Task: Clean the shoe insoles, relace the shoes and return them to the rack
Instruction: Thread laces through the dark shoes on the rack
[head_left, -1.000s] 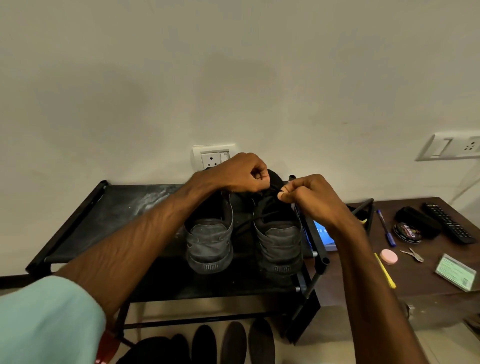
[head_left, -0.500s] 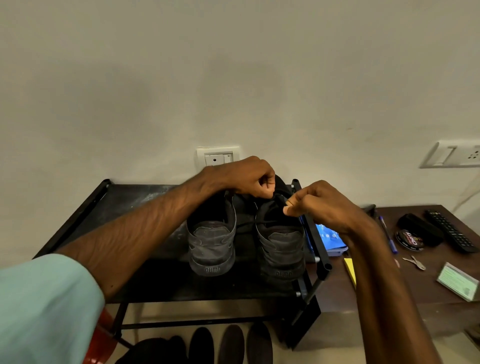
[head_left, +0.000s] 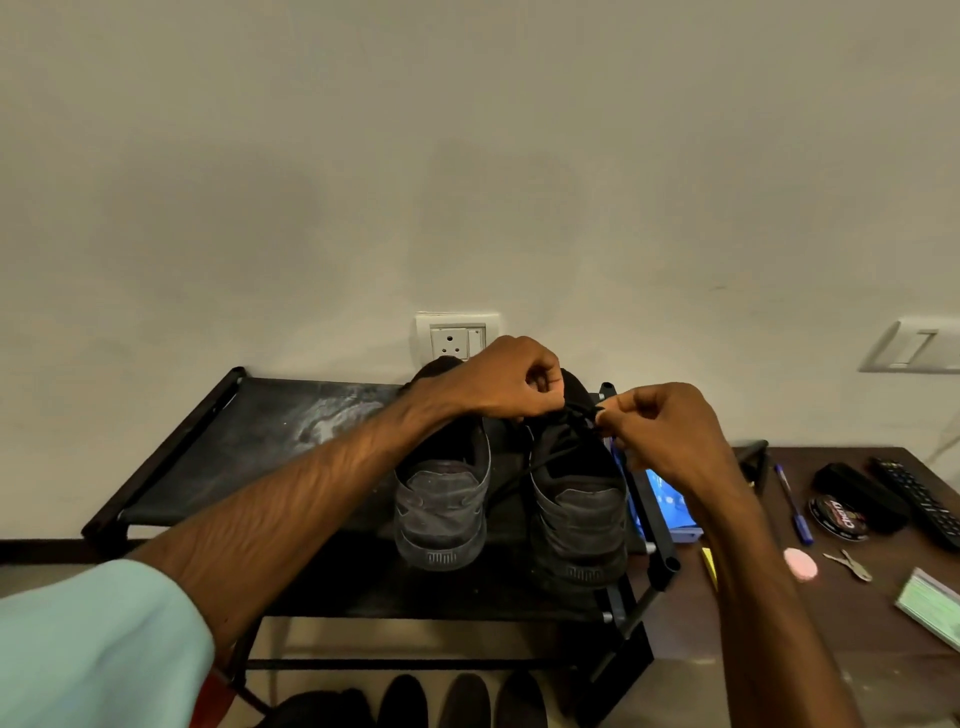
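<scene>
dim indoor | soft shadows on wall (head_left: 363, 208) | wide-angle edge warp

Two hands: left hand (head_left: 506, 379), right hand (head_left: 660, 431). Two dark shoes (head_left: 441, 499) (head_left: 576, 514), one black lace (head_left: 550, 452), one black rack (head_left: 208, 452). Three dark insoles (head_left: 402, 701) (head_left: 465, 699) (head_left: 519, 696) plainly countable, maybe more. Two wall plates (head_left: 457, 338) (head_left: 914, 345). One brown table (head_left: 883, 649); one blue pen (head_left: 789, 504), one polish tin (head_left: 836, 514), one remote (head_left: 919, 499), one pink disc (head_left: 800, 564), one card (head_left: 930, 605).

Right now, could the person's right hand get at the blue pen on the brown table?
Probably, once it lets go: the right hand pinches the black lace, but the blue pen lies uncovered on the brown table just beside it.
</scene>
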